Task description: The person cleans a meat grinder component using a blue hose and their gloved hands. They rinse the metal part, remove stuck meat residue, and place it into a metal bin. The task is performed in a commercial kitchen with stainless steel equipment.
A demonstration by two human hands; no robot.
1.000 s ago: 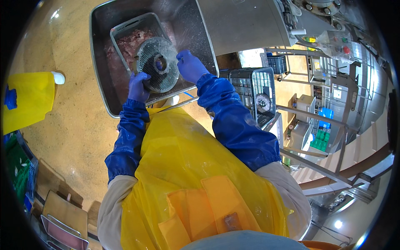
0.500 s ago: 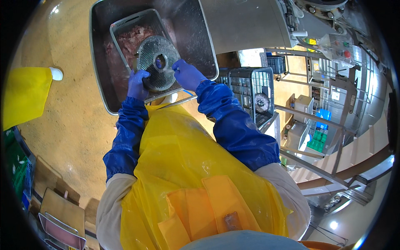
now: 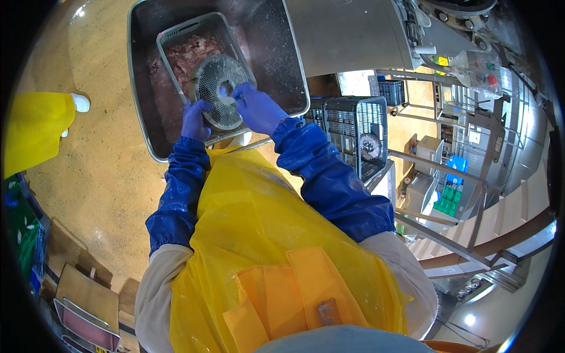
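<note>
My left hand (image 3: 195, 120), in a blue-purple glove, grips the lower left rim of a round, perforated metal grinder plate (image 3: 213, 82) with a central hole. The plate is tilted over a large grey tub (image 3: 281, 65). In front of the plate's right side is my right hand (image 3: 259, 108), gloved alike, its fingers curled and their tips by the central hub. What those fingertips hold, if anything, is hidden. Beneath the plate, inside the tub, a grey basket (image 3: 170, 66) contains pinkish ground meat (image 3: 191, 53).
Right of the tub stand dark plastic crates (image 3: 353, 112), one with a round perforated disc (image 3: 371, 146) inside. A steel machine surface (image 3: 347, 35) adjoins the tub. Metal rails (image 3: 441, 167) run along the right. At left is another person in a yellow apron (image 3: 38, 132).
My right hand has shifted left from the plate's rim to its central hub. The left hand keeps its hold. At far left, the other person has moved slightly.
</note>
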